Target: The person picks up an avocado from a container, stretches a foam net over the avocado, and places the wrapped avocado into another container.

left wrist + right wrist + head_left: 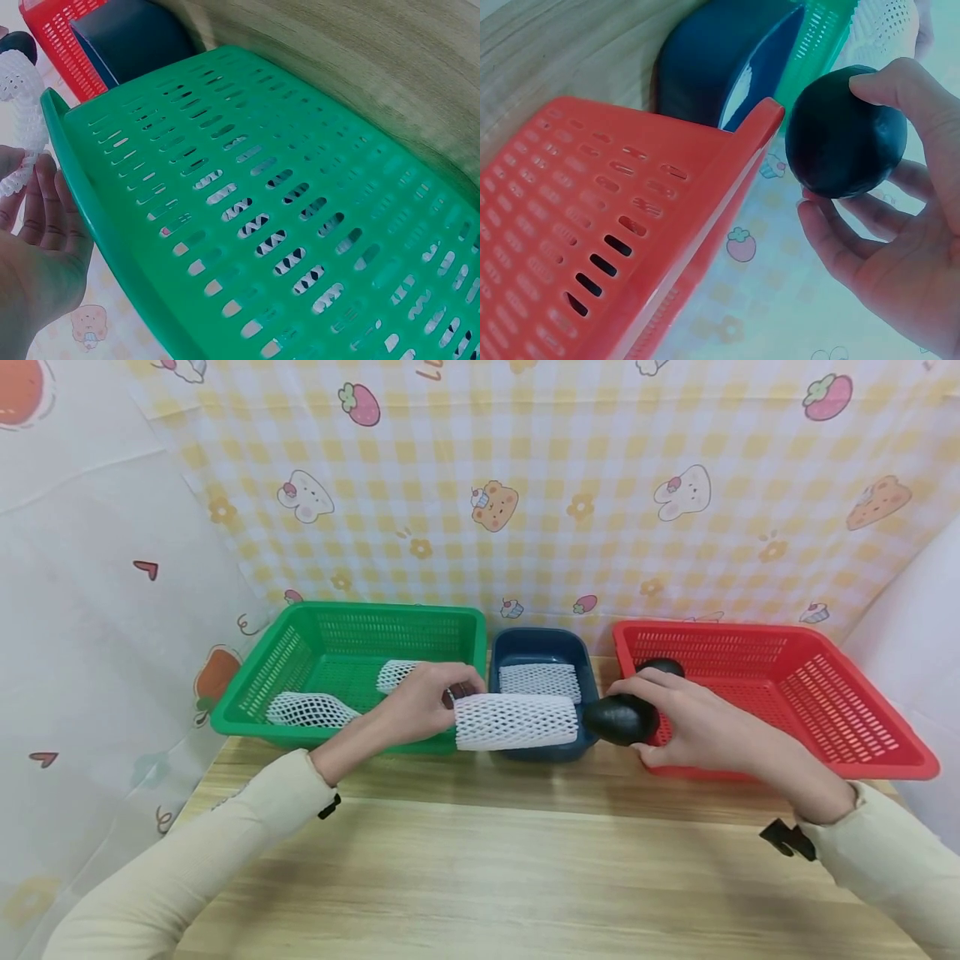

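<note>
My left hand (427, 702) pinches one end of a white foam net sleeve (517, 722), which lies level above the front of the dark blue basin (543, 632). In the right hand (697, 727) is a dark avocado (622, 720), gripped between thumb and fingers. Its narrower end points left, right at the sleeve's free end. The right wrist view shows the thumb on top of the avocado (846, 133) and fingers beneath it. Another white foam net (540, 679) lies inside the basin.
On the left stands a green basket (405, 610) holding white foam nets (311, 710); dark patches show through the mesh in the left wrist view. A red basket (870, 760) on the right holds another dark avocado (663, 666). A patterned cloth (450, 552) hangs behind.
</note>
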The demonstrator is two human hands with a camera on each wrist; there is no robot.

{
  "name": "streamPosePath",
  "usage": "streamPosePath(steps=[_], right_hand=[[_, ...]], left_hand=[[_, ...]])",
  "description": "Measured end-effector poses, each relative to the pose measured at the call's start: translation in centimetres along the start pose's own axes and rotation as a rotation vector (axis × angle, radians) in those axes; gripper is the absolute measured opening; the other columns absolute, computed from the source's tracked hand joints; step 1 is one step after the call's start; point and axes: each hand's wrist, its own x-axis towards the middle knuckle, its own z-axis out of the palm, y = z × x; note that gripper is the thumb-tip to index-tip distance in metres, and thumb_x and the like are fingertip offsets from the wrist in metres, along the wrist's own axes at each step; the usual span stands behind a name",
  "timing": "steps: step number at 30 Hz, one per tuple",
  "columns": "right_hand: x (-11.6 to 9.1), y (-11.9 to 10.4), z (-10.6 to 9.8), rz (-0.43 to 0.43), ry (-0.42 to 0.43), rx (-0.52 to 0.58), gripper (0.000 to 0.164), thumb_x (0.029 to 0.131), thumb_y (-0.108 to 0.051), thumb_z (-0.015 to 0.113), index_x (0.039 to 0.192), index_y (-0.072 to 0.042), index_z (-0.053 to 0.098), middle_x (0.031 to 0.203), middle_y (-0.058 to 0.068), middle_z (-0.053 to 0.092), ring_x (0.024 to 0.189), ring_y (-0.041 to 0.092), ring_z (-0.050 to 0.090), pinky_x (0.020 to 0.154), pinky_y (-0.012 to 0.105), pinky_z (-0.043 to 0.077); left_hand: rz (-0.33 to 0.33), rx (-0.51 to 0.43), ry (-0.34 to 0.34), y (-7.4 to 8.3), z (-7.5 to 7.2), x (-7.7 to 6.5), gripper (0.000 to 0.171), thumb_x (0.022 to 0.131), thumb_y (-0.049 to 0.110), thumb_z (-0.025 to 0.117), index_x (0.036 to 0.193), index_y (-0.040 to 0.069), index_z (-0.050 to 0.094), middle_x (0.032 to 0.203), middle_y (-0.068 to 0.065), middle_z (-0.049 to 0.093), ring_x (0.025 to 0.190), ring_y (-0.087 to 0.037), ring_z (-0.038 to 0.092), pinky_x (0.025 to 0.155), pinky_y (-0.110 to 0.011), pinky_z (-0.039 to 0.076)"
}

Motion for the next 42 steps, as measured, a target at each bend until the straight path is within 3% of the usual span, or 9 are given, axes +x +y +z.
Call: streamPosePath(steps=[7,17,26,34,42], right_hand=[[0.1,0.1,0.1,-0.026,0.025,0.011,0.074,0.068,-0.018,0.095,0.133,-0.018,0.059,0.121,0.0,0.057,0.105,0.018,0.054,0.075,0.04,0.056],[0.1,-0.1,0.6,-0.032,0.032,0.043,0.076,0.068,-0.017,0.095,0.135,-0.017,0.059,0.124,0.001,0.057,0.106,0.019,0.056,0.075,0.043,0.058],[0.5,-0.6,1.2,-0.053,0.023,0.072,0.072,0.072,-0.018,0.093,0.136,-0.017,0.06,0.125,-0.001,0.057,0.107,0.017,0.055,0.076,0.043,0.057],[1.2,-0.9,1.4,-0.107,0.046,0.066,0.079,0.073,-0.021,0.093,0.141,-0.015,0.054,0.126,-0.003,0.058,0.109,0.013,0.054,0.079,0.039,0.057],[1.9,-1.6,1.4,-0.123,0.04,0.084,0.084,0.074,-0.021,0.093,0.147,-0.013,0.051,0.121,-0.003,0.057,0.102,0.012,0.052,0.068,0.028,0.053]], left_hand=[[-0.007,0.006,0.0,0.0,0.0,0.1,0.026,0.082,-0.009,0.077,0.1,0.009,0.072,0.096,0.001,0.069,0.077,-0.01,0.063,0.065,-0.034,0.057],[0.0,0.01,0.0,0.2,0.1,0.1,0.024,0.082,-0.007,0.078,0.1,0.009,0.072,0.096,0.001,0.069,0.077,-0.01,0.064,0.065,-0.027,0.055],[0.018,0.015,0.003,0.3,0.4,0.2,0.026,0.082,-0.01,0.075,0.098,0.009,0.071,0.093,0.002,0.068,0.076,-0.009,0.062,0.064,-0.034,0.057],[0.02,0.04,-0.007,0.4,0.6,0.4,0.034,0.079,-0.018,0.065,0.099,0.009,0.071,0.094,0.001,0.069,0.077,-0.009,0.062,0.064,-0.034,0.057],[0.029,0.036,-0.008,0.4,0.7,0.7,0.039,0.076,-0.021,0.06,0.099,0.008,0.071,0.091,0.002,0.068,0.076,-0.009,0.061,0.064,-0.035,0.056]])
